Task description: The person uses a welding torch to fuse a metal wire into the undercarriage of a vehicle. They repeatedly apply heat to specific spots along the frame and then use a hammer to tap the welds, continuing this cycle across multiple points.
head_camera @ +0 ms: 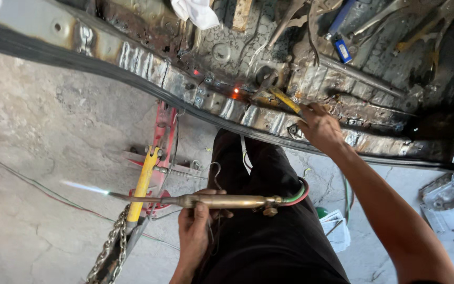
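My left hand (195, 226) grips a brass gas torch (222, 201) held level over my lap, its tip pointing left with a pale blue flame (85, 187) burning. Red and green hoses (300, 193) run from its rear. My right hand (319, 129) reaches up to the rusty car sill (248, 113) and holds a yellow-handled tool (285, 100) whose tip rests near a glowing orange spot (235, 93) on the metal.
A red jack with a yellow handle (145, 181) and a chain (109, 247) stand on the concrete floor at left. Hand tools (342, 31) and a white rag (198, 11) lie inside the car floor. A bent metal panel (447, 210) lies at right.
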